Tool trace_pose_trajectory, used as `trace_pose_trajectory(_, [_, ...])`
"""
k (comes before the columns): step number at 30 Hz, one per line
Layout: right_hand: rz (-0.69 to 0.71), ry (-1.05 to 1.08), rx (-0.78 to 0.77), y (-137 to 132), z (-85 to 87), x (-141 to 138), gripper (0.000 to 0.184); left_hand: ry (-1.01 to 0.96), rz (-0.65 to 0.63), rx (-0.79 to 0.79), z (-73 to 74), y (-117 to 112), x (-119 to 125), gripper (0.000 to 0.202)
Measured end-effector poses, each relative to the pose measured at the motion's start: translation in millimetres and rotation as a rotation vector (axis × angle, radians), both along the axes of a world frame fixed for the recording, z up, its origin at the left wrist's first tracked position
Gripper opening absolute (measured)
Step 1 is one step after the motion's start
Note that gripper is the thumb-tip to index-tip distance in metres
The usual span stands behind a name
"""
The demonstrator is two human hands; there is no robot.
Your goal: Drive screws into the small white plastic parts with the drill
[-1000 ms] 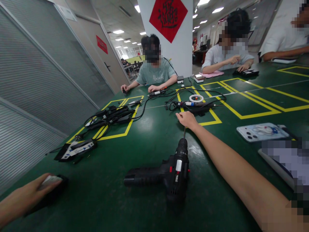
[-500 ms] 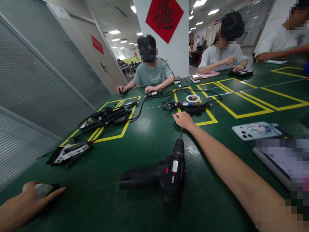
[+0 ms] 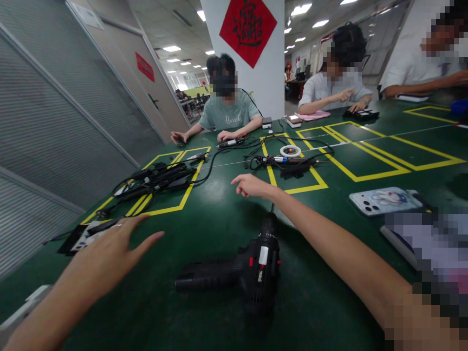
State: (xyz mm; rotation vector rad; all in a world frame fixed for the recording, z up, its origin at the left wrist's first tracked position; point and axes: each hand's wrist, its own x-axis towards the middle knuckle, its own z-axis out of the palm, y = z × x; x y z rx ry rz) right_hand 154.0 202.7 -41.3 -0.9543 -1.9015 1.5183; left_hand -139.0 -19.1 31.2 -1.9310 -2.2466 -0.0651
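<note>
Now the left hand [image 3: 109, 253] hovers empty, fingers spread; the right hand [image 3: 252, 186] is empty too, loosely open, forefinger out. Between them the black drill [image 3: 256, 265] lies on its side, untouched, toward the counter's [image 3: 219, 214] near edge.

A workshop: taped green worktable [image 3: 226, 204], cordless drill [image 3: 241, 270], tangled cables [image 3: 161, 178] (co-workers seated opposite).

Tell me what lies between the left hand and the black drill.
In the head view, only bare green table lies between the open left hand and the drill.
</note>
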Motion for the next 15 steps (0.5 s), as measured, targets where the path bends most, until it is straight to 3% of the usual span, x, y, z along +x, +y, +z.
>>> trace_pose_trajectory(3, [0.197,0.11,-0.146,-28.7,9.4,-22.0,0.043,-0.005,-0.307,0.025,-2.3,34.3,66.8,0.061])
trace_pose_trajectory(6, [0.308,0.261,-0.281,-48.1,19.1,-32.2,0.043,-0.032,-0.515,0.053,-11.9,65.7,106.5,0.054])
trace_pose_trajectory(10, [0.281,0.362,-0.351,-53.5,25.5,-29.3,0.041,-0.11,-0.567,0.078,-25.4,91.6,123.8,0.028])
trace_pose_trajectory(15, [0.285,0.366,-0.42,-51.9,24.9,-21.2,0.052,-0.196,-0.568,0.123,-28.9,97.5,130.1,0.018])
